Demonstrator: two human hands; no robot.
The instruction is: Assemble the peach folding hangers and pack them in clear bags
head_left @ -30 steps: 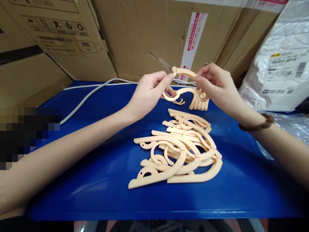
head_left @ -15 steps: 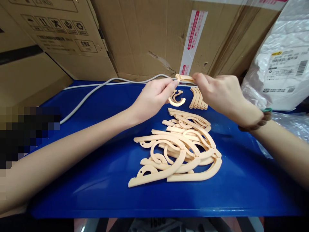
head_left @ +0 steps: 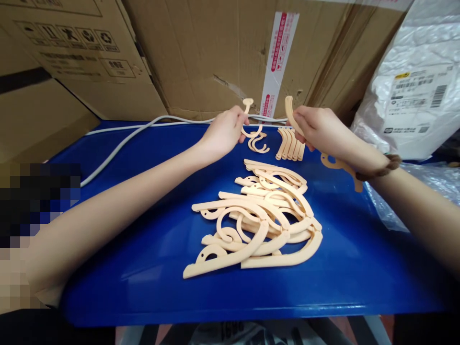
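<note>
My left hand [head_left: 224,132] pinches a beige plastic hanger hook [head_left: 247,105], its flat T-shaped end pointing up and its curve partly below the fingers. My right hand [head_left: 319,127] grips a beige hanger arm [head_left: 289,108]. One end of it rises past the fingers, and a part with a round hole [head_left: 336,164] shows below the wrist; the middle is hidden by the hand. The two pieces are held apart. Under my hands lie a few loose hooks [head_left: 259,143] and a row of several short curved pieces [head_left: 290,146]. Closer to me is a pile of folding hangers [head_left: 258,220].
The pieces lie on a blue tabletop [head_left: 143,268]. Behind it stand cardboard boxes [head_left: 201,57], with a white cable [head_left: 136,132] running along their base. A white wrapped parcel [head_left: 402,96] and clear plastic wrap [head_left: 388,206] are at the right.
My hands have drawn apart from where they met at one piece. The hook in my left hand now points up, and the hanger arm in my right hand has turned upright. The view shifted slightly.
</note>
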